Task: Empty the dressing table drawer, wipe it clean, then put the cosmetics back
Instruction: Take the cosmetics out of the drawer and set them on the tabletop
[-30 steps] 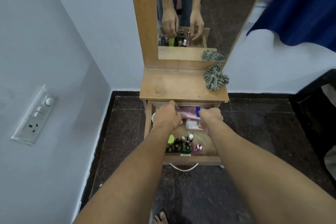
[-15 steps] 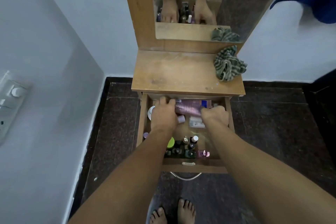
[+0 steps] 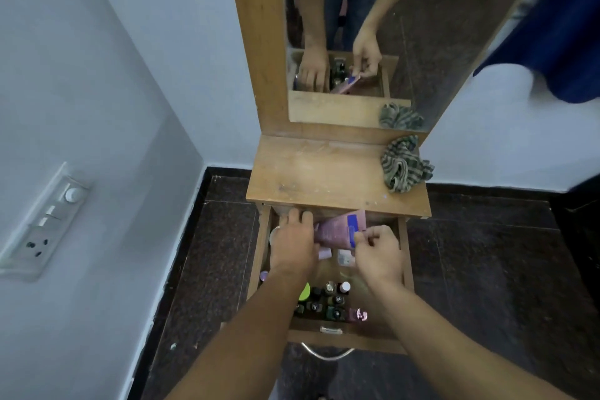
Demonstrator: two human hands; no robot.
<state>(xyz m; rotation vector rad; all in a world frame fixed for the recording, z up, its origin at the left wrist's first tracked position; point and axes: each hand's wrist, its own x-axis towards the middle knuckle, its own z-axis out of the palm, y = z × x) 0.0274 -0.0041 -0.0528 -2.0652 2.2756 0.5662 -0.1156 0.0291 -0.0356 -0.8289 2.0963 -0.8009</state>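
Emptying step: the right hand (image 3: 378, 252) pinches the pink tube (image 3: 334, 230) at the back of the open drawer (image 3: 408, 256). What the left hand (image 3: 293, 242) grips, I cannot tell. Next, I'd judge, the tube goes up onto the counter (image 3: 324, 172).

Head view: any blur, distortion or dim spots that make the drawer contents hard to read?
Head view: the wide-angle lens slants the mirror frame outward; the blue cloth at upper right is smeared by motion; the drawer sits in dim light, so its small bottles show no readable labels.
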